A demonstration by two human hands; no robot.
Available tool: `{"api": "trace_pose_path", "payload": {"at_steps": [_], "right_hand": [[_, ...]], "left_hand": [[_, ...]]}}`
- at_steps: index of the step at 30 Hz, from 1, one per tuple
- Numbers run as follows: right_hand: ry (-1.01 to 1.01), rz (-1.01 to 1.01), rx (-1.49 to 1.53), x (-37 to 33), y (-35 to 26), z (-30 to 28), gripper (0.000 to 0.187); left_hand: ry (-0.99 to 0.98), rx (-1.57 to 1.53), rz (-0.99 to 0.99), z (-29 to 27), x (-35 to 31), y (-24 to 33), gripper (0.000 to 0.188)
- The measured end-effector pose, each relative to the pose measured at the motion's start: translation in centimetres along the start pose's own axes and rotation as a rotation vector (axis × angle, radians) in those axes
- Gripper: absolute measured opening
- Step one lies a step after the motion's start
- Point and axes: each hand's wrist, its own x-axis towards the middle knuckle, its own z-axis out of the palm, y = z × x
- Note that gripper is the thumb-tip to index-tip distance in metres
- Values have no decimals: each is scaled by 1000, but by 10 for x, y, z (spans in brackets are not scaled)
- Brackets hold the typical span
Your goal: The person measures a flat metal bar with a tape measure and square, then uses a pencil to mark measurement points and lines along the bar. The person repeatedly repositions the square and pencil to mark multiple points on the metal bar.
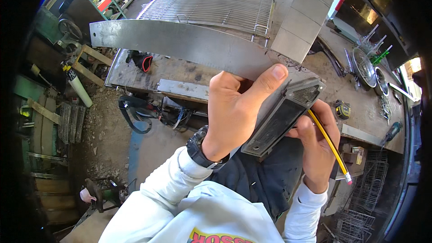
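My left hand (234, 112) is closed on what looks like a large try square, its thumb flat on the long steel blade (171, 40) and its fingers partly hidden behind. The blade reaches away to the left and has a small hole in its far end. A dark, grooved stock (283, 117) slants down from the blade's right end. Beside the stock, my right hand (315, 153) pinches a yellow pencil (330, 139), its pink eraser pointing down to the right. Beyond the blade lies a grey metal strip (308, 15) crossed by thin lines.
A wire rack (211, 2) lies on the workbench (184, 69) ahead. To the right are a tape measure (343, 109), a screwdriver (392, 131) and round metal pieces (363, 67). Wire baskets (371, 182) stand low on the right. A gas cylinder (77, 85) is at left.
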Motion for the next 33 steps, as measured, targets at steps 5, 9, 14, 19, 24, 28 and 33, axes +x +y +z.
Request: {"api": "trace_pose_path", "payload": {"at_steps": [5, 9, 14, 19, 24, 28, 33], "right_hand": [[54, 99, 6, 0, 6, 15, 39], [25, 64, 26, 9, 6, 18, 36], [-43, 48, 11, 6, 10, 12, 35], [-40, 121, 103, -5, 17, 15, 35], [-55, 94, 110, -13, 31, 15, 31], [-93, 64, 81, -19, 43, 15, 29], [-47, 83, 166, -19, 38, 19, 38]], "left_hand": [[19, 1, -12, -8, 2, 3, 23], [12, 22, 11, -12, 10, 1, 24], [-28, -39, 8, -18, 4, -3, 22], [-84, -68, -65, -27, -3, -4, 19], [-63, -28, -124, -32, -20, -6, 18], [-14, -76, -170, -36, -31, -7, 18], [27, -67, -67, -30, -33, -10, 18]]}}
